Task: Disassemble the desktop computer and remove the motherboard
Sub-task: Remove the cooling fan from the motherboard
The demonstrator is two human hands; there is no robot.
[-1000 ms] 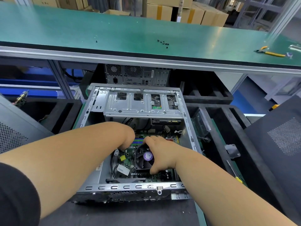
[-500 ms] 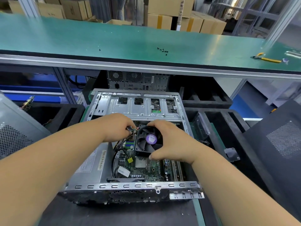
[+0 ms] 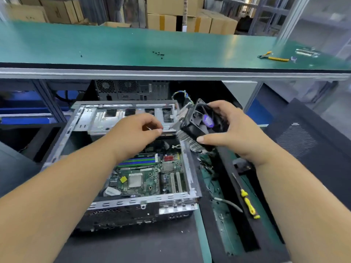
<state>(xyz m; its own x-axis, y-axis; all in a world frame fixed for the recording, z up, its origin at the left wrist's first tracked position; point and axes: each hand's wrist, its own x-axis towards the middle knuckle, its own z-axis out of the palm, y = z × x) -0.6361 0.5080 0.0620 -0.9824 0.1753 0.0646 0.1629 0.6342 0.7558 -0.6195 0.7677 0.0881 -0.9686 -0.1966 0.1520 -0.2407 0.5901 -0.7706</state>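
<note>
An open desktop case (image 3: 144, 203) lies on its side below the bench. The green motherboard (image 3: 150, 179) sits inside it with the bare CPU (image 3: 135, 180) exposed. My right hand (image 3: 228, 130) grips the black CPU cooler fan with its heatsink (image 3: 199, 126), tilted, above the case's right edge; its coloured wires (image 3: 182, 95) trail up behind. My left hand (image 3: 136, 131) hovers over the drive cage (image 3: 106, 118) with fingers curled and thumb pinched to forefinger; whether it holds something small is unclear.
A yellow-handled screwdriver (image 3: 247, 202) lies in the black tray to the right of the case. Loose screws (image 3: 158, 53) and yellow pliers (image 3: 273, 57) rest on the green bench top. Another computer (image 3: 131, 90) stands behind. A black side panel (image 3: 307, 141) leans at right.
The cooler has come up off the motherboard and moved right, out over the case edge, in my right hand. The CPU is now uncovered. My left hand has risen out of the case.
</note>
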